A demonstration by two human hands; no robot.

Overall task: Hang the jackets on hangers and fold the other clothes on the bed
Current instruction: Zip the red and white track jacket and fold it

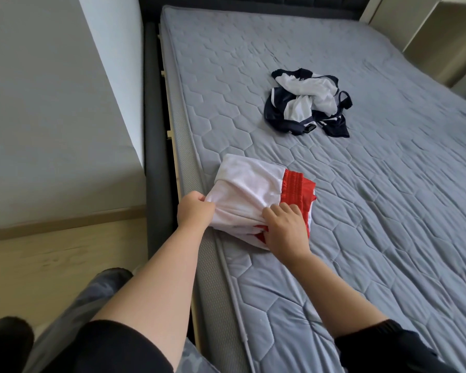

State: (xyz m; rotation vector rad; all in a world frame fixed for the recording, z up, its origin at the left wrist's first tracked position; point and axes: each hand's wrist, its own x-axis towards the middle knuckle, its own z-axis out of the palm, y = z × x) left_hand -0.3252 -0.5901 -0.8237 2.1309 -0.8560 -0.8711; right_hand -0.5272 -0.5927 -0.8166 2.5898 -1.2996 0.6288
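Both bare forearms reach forward out of black sleeves [105, 345], the left nearly straight, the right angled inward. The left grip [195, 211] is clenched, knuckles up, with an edge of the white and red garment [242, 189] bunched in its curled fingers. The right grip [285, 230] lies near it (back of the hand upward), fingers curled into the same cloth.

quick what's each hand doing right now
Left hand: grips the left edge of the white and red garment.
Right hand: grips the same garment's near edge.
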